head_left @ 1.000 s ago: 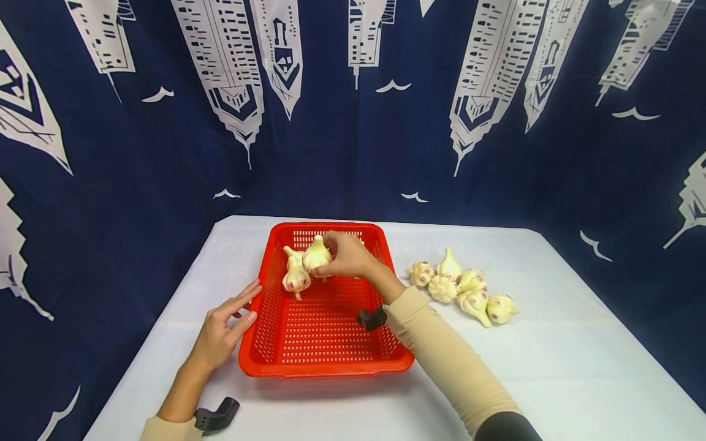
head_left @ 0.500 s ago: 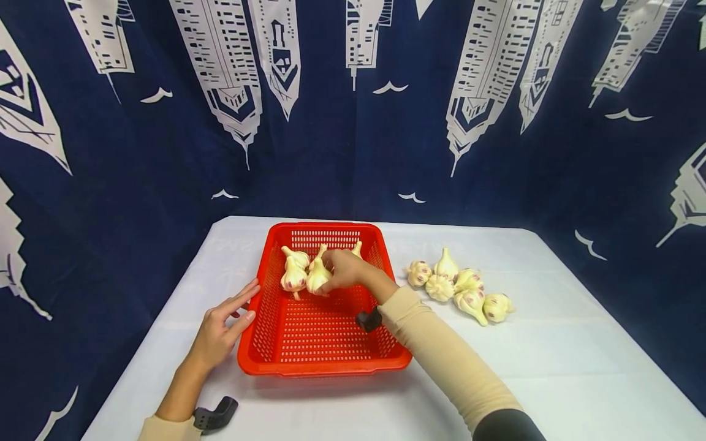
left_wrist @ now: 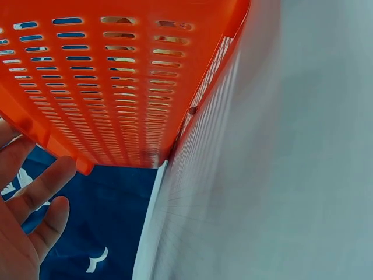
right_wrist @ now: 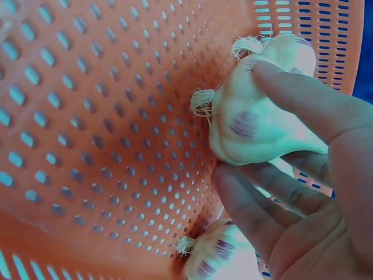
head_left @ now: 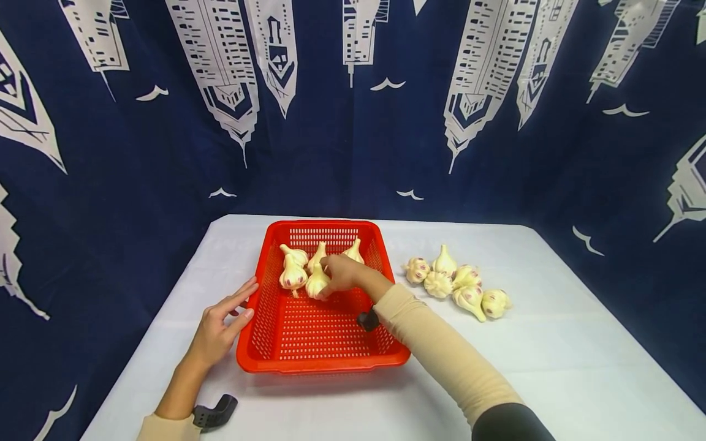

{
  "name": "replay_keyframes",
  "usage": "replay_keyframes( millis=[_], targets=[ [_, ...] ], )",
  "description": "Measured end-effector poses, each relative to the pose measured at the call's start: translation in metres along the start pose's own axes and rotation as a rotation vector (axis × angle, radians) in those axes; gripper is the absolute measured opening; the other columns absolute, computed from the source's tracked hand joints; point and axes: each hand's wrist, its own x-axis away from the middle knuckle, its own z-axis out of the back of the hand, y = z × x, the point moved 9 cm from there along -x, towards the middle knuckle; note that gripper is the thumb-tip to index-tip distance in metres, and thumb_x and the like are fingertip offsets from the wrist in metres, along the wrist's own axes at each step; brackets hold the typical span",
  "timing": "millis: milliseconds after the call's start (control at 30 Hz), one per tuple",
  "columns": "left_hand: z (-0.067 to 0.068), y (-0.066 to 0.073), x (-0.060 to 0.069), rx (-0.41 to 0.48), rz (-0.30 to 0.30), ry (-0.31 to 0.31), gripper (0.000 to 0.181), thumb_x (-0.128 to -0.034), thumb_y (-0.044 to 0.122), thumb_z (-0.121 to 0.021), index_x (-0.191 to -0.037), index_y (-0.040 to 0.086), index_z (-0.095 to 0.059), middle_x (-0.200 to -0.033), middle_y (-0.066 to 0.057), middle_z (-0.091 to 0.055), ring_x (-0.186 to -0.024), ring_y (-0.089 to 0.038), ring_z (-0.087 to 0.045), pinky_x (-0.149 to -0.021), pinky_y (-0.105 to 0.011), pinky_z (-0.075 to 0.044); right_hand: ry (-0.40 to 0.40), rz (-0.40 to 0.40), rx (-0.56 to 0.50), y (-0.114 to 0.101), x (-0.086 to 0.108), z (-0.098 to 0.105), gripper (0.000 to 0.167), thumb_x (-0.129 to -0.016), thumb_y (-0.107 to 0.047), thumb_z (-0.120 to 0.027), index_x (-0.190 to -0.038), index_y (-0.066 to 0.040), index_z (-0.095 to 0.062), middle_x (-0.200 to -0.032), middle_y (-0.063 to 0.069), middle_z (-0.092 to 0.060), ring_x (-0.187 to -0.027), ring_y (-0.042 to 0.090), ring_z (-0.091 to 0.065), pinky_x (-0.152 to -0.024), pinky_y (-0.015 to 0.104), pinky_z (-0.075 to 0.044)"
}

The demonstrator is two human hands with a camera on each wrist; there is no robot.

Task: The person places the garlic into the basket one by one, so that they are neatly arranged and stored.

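**Garlic bulb clamped inside red plastic basket**

Your right hand pinches the bulb between thumb and fingers in the basket's rear half, near four other bulbs. Your left hand, fingers extended and apart, touches the basket's left rim. Six bulbs lie right of the basket.

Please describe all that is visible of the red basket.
The basket is red, rectangular and open-topped, apparently plastic, with a rim and rows of holes through its walls and floor. It stands upright on the white table, the left hand touching its left rim. At least five garlic bulbs sit toward its far end; the right hand, inside, holds one.
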Motion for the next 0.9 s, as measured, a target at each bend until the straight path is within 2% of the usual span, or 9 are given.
replay_keyframes(
  millis=[167, 367, 500, 800, 900],
  targets=[
    [-0.002, -0.001, -0.001, 0.006, -0.007, -0.003, 0.048, -0.0823, -0.008, -0.066, -0.130, -0.002, -0.063, -0.136, -0.019, -0.058, -0.091, -0.017, -0.063, -0.071, -0.016, -0.046, 0.012, -0.024, -0.050, 0.007, 0.001, 0.000, 0.052, -0.074, -0.027, -0.088, -0.113, -0.004, -0.063, -0.109, 0.012, -0.072, -0.100, 0.022, -0.066, -0.078, 0.025, -0.051],
    [-0.003, -0.002, -0.001, -0.001, -0.013, 0.001, 0.048, -0.0819, -0.009, -0.066, -0.130, -0.002, -0.063, -0.135, -0.019, -0.058, -0.090, -0.016, -0.063, -0.070, -0.017, -0.046, 0.029, -0.014, -0.056, 0.008, 0.004, 0.005, 0.056, -0.073, -0.027, -0.089, -0.116, -0.001, -0.064, -0.098, 0.009, -0.073, -0.091, 0.020, -0.066, -0.073, 0.025, -0.050],
    [-0.002, 0.000, -0.003, -0.010, -0.004, 0.006, 0.048, -0.0817, -0.010, -0.065, -0.129, -0.003, -0.063, -0.135, -0.020, -0.058, -0.090, -0.013, -0.062, -0.069, -0.017, -0.046, 0.047, -0.017, -0.062, 0.008, 0.004, 0.007, 0.060, -0.072, -0.028, -0.089, -0.118, 0.000, -0.063, -0.098, 0.010, -0.071, -0.090, 0.018, -0.064, -0.072, 0.024, -0.050],
    [0.006, 0.034, -0.010, 0.006, 0.008, 0.022, 0.043, -0.0786, -0.014, -0.061, -0.122, -0.014, -0.062, -0.127, -0.032, -0.058, -0.083, -0.019, -0.062, -0.067, -0.018, -0.046, 0.045, 0.007, -0.047, 0.003, 0.003, 0.007, 0.064, -0.073, -0.031, -0.089, -0.122, 0.000, -0.061, -0.094, 0.006, -0.071, -0.084, 0.015, -0.063, -0.070, 0.023, -0.049],
    [0.004, 0.023, -0.007, -0.003, 0.012, 0.022, 0.045, -0.0796, -0.013, -0.062, -0.125, -0.010, -0.062, -0.129, -0.028, -0.059, -0.084, -0.017, -0.063, -0.068, -0.017, -0.046, 0.066, 0.008, -0.032, 0.002, 0.004, 0.011, 0.065, -0.074, -0.031, -0.088, -0.124, 0.000, -0.060, -0.093, 0.005, -0.072, -0.084, 0.015, -0.063, -0.072, 0.024, -0.049]
  ],
)
